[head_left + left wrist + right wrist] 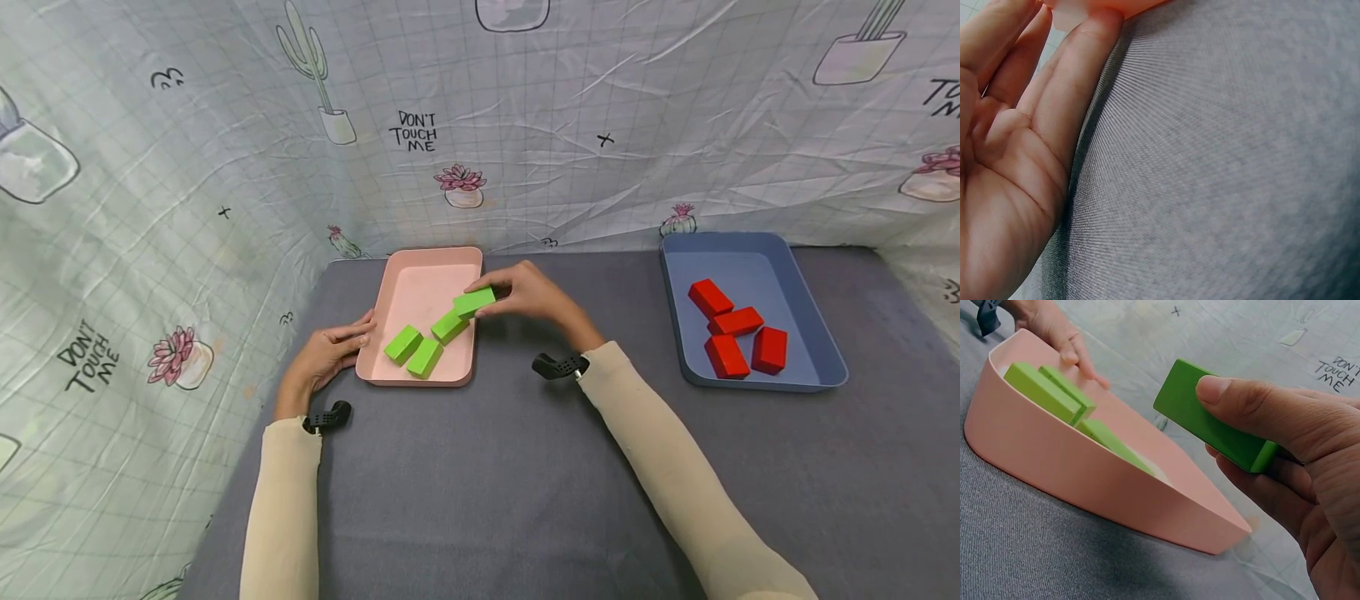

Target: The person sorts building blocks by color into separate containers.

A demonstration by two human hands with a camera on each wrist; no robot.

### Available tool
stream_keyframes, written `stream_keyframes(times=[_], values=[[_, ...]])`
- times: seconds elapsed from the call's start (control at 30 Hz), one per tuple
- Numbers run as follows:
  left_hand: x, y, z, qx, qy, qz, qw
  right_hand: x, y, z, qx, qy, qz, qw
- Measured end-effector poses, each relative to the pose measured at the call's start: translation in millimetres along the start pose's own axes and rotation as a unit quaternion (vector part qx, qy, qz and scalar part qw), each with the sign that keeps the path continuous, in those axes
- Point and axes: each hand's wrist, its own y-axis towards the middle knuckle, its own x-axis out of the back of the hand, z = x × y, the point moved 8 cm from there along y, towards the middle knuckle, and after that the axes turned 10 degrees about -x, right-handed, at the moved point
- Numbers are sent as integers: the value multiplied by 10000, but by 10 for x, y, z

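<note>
My right hand (528, 292) pinches a green block (1210, 419) between thumb and fingers, above the right rim of the pink tray (427, 271). In the right wrist view that block is raised over the tray's wall. Three more green blocks (425, 358) lie in the front half of the tray. At the tray's left side, my left hand (326, 354) touches the outer wall with its fingers fairly straight. The left wrist view shows the left palm (1010, 169) and fingertips right at the pink edge.
A blue tray (675, 333) holding several red blocks (726, 357) stands to the right on the grey tablecloth (487, 500). Behind the table and along its left hangs a patterned curtain (525, 100). Black wrist cameras (558, 367) sit at both cuffs.
</note>
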Motion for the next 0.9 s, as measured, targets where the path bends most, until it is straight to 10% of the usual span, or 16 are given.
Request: stream_keyframes(times=[0.9], values=[[-1, 10, 19, 90, 35, -78, 9999, -95, 160, 64, 97, -157, 177, 9997]])
